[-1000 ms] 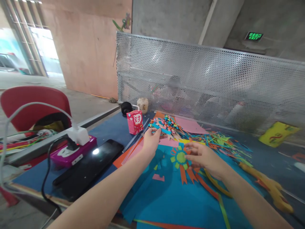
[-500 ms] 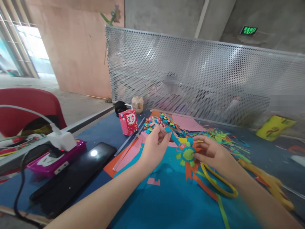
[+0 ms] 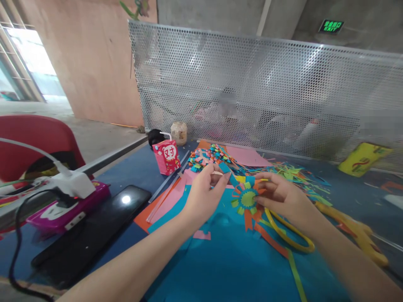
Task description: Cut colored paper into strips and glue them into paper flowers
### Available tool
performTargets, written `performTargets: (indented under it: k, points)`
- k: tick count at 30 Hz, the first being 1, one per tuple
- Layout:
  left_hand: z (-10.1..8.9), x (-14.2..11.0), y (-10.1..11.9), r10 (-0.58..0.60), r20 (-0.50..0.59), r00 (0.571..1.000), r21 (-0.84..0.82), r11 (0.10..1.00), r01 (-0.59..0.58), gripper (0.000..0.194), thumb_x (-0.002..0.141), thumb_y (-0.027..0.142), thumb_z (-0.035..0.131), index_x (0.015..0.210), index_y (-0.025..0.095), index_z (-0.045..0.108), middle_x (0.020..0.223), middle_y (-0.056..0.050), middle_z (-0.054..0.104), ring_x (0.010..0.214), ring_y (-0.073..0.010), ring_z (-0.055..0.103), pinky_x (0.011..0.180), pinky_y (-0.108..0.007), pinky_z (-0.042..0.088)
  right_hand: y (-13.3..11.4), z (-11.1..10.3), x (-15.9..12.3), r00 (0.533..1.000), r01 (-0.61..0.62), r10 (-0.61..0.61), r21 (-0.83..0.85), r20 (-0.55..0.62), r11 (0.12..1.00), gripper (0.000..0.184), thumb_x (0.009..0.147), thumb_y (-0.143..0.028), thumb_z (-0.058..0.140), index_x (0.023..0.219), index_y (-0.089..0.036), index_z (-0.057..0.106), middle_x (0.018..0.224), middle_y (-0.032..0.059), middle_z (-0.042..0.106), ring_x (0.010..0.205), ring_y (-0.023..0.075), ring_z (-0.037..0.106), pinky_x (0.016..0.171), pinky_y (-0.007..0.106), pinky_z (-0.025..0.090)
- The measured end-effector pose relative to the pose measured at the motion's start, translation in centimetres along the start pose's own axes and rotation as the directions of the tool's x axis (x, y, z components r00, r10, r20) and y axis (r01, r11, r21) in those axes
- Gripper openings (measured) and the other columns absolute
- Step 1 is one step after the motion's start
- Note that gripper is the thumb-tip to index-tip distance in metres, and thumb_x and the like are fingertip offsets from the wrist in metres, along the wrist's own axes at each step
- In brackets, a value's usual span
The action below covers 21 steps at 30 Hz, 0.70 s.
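Note:
A paper flower rosette [image 3: 248, 199] with a green centre and blue, green and orange petals hangs in front of me, orange tails below it. The fingers of my right hand [image 3: 280, 193] pinch it at its right edge. My left hand [image 3: 208, 186] is closed on a blue paper strip [image 3: 226, 169], which slants down toward the flower's top; whether it joins the flower I cannot tell. A yellow hoop [image 3: 305, 248] lies under my right hand, beside an orange paper strip [image 3: 273, 242]. Beneath everything spreads a blue paper sheet [image 3: 233, 264].
Cut paper pieces [image 3: 212, 154] are heaped behind my hands. A pink drink carton [image 3: 166, 157], a phone [image 3: 94, 230] and a purple power strip [image 3: 67, 214] stand left. At right lie what looks like a yellow glue gun [image 3: 352, 228] and a yellow packet [image 3: 362, 159]. A perforated metal screen [image 3: 201, 71] rises behind.
The view has tilted slightly downward. My left hand and the blue strip have shifted a little to the right, toward the flower. Both hands keep their hold.

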<state>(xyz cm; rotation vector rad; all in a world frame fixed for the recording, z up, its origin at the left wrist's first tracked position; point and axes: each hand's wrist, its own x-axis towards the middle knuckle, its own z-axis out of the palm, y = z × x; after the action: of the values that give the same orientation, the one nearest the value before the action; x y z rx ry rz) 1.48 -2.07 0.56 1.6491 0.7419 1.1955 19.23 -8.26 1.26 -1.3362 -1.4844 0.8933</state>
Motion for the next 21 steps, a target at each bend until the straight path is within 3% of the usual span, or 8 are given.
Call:
performTargets:
  k: [8, 15, 21]
  points:
    - [0.02, -0.19, 0.09, -0.007, 0.021, 1.0, -0.012, 1.0, 0.007, 0.027, 0.079, 0.031, 0.049, 0.061, 0.02, 0.03, 0.046, 0.009, 0.023, 0.041, -0.0053, 0.018, 0.038, -0.019, 0.014, -0.2, 0.32, 0.0, 1.0, 0.0, 0.0, 0.024, 0.028, 1.0, 0.037, 0.067, -0.019, 0.062, 0.099, -0.024, 0.043, 0.089, 0.0002, 0.06, 0.077, 0.012, 0.061, 0.067, 0.022, 0.051]
    - [0.05, 0.08, -0.27, -0.096, -0.022, 0.995, 0.027, 0.995, 0.096, 0.018, 0.076, 0.033, 0.05, 0.068, 0.019, 0.043, 0.051, 0.005, 0.047, 0.038, -0.0051, 0.028, 0.037, -0.019, 0.016, -0.29, 0.49, -0.04, 1.0, 0.003, -0.003, -0.009, 0.026, 1.0, 0.036, 0.067, -0.02, 0.062, 0.098, -0.024, 0.044, 0.089, 0.0007, 0.059, 0.079, 0.0132, 0.061, 0.069, 0.025, 0.051]
    - [0.12, -0.01, -0.17, -0.17, -0.039, 0.985, 0.051, 0.984, 0.172, 0.018, 0.075, 0.034, 0.052, 0.069, 0.018, 0.045, 0.053, 0.004, 0.055, 0.035, -0.0039, 0.026, 0.035, -0.019, 0.017, -0.09, 0.64, -0.01, 0.999, -0.005, 0.004, 0.027, 0.046, 1.0, 0.037, 0.067, -0.022, 0.063, 0.098, -0.023, 0.042, 0.09, 0.0015, 0.059, 0.08, 0.0142, 0.061, 0.071, 0.027, 0.051]
